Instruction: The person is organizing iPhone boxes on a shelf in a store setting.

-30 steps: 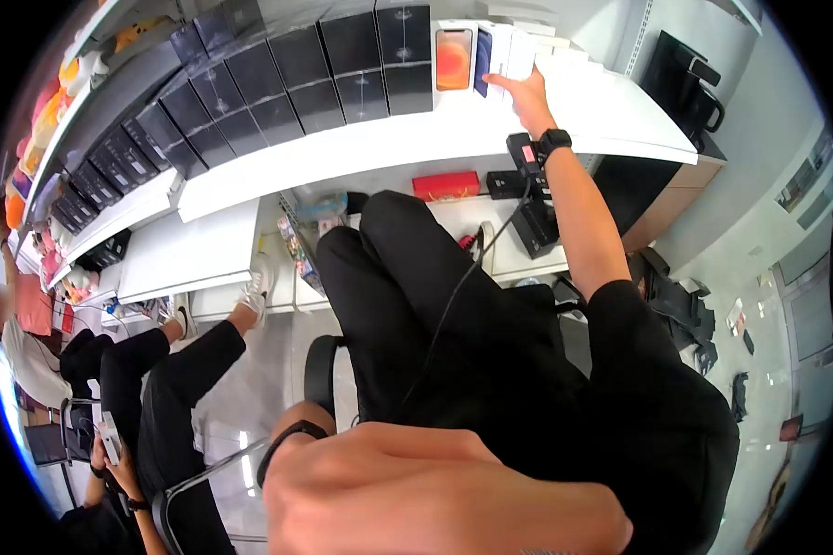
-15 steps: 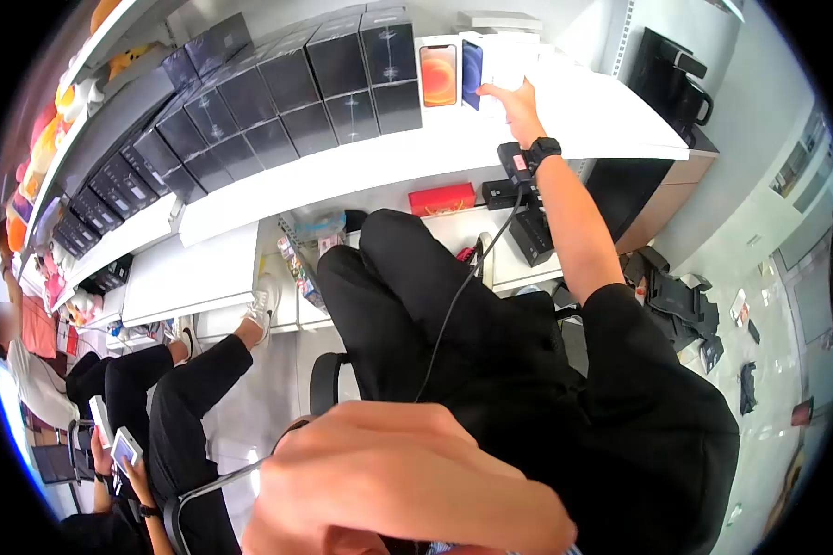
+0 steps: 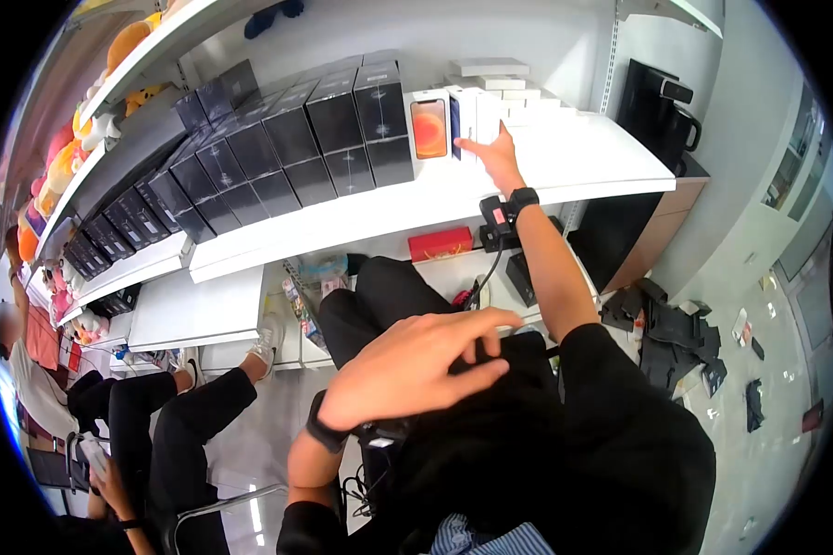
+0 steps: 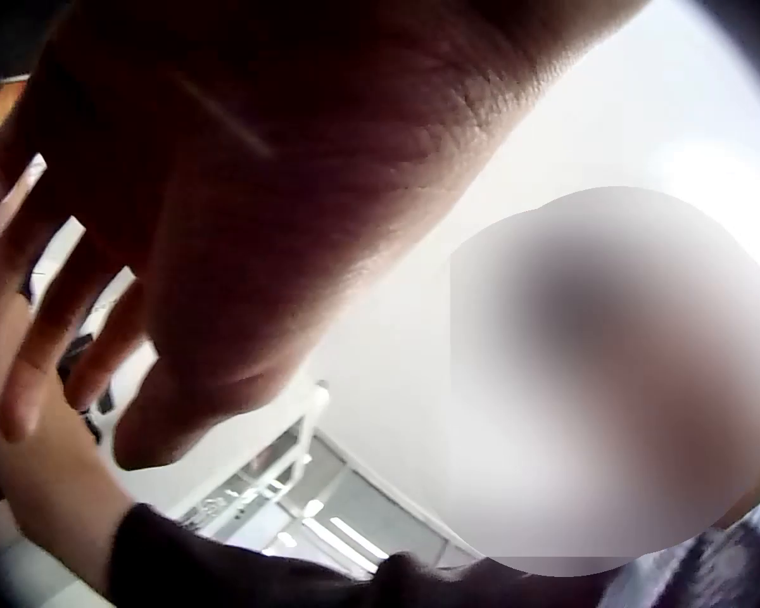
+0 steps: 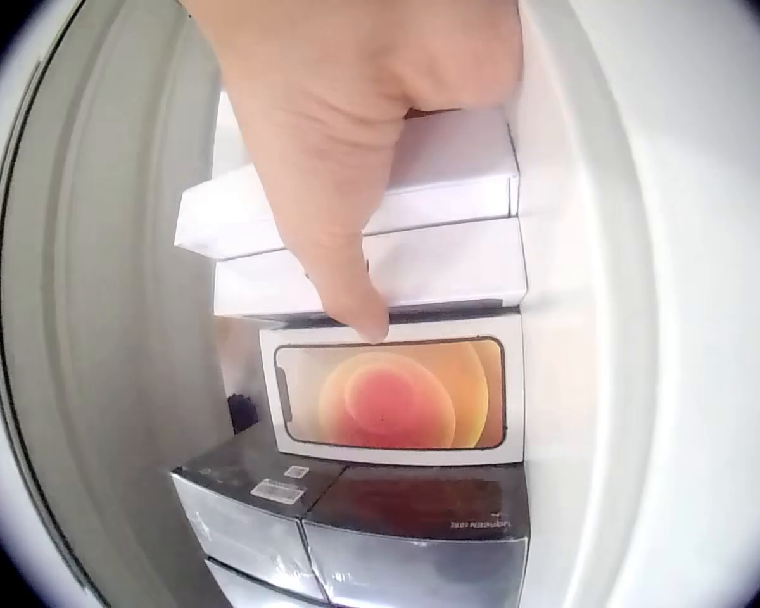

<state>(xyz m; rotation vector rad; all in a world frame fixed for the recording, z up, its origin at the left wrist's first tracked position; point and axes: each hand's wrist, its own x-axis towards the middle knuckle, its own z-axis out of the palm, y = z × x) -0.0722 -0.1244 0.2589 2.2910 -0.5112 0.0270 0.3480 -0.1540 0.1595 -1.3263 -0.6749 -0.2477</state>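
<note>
My right hand (image 3: 495, 159) is at a row of upright white boxes (image 3: 467, 118) on the upper shelf, gripping them between thumb and fingers. The right wrist view shows the hand (image 5: 367, 101) over the white boxes (image 5: 443, 264), its thumb straight and its tip at the edge of the box with an orange phone picture (image 5: 393, 395). The other fingertips are hidden. That picture box (image 3: 429, 129) stands beside the black boxes (image 3: 384, 125). My left hand (image 3: 416, 361) hangs above the lap with nothing in it; its fingers (image 4: 51, 317) are spread and relaxed.
The white shelf (image 3: 602, 157) ends near a black appliance (image 3: 657, 106). Flatter white boxes (image 3: 491, 67) lie behind the row. Below are a red box (image 3: 440, 244) and a cable. Another person (image 3: 42, 370) sits at left.
The left hand has moved up and away from the camera, and its fingers have spread. The head view has tilted, showing more above the shelf. The right hand stays at the white boxes.
</note>
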